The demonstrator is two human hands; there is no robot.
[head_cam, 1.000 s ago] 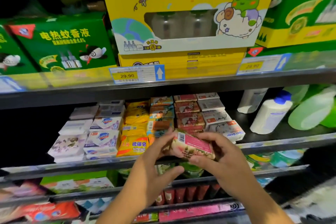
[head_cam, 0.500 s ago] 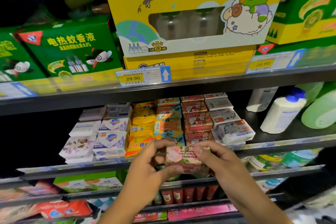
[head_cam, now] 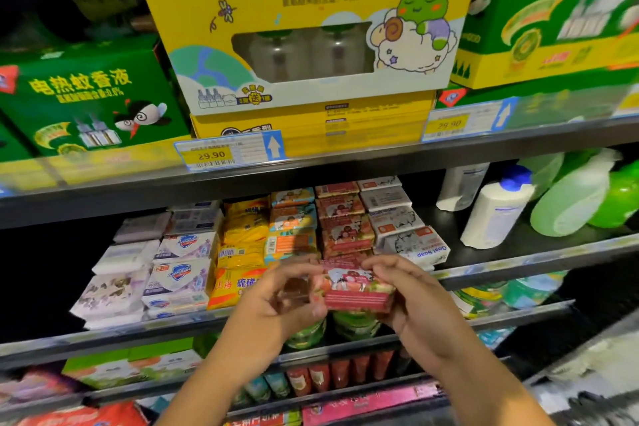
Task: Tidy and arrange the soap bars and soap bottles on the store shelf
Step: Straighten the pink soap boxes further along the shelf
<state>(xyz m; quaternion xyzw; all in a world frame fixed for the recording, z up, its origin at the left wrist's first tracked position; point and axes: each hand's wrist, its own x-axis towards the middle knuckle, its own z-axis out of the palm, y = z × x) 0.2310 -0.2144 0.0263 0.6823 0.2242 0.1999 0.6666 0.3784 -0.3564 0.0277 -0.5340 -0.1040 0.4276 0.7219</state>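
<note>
A pink-and-red wrapped soap bar is held between both hands in front of the middle shelf's front edge. My left hand pinches its left end and my right hand grips its right end. Behind it, rows of soap bars fill the shelf: white ones, yellow ones, orange-and-blue ones, red ones and white goat soap. To the right stand a white bottle with a blue cap, another white bottle and green bottles.
The shelf above carries yellow and green mosquito liquid boxes with price tags on its rail. Lower shelves hold red tubes and green round containers. The middle shelf's rail runs across in front of the soap.
Both hands have turned the soap bar over and lifted it a little toward the red row. Its barcode side faced me before; now its picture face and striped edge show.
</note>
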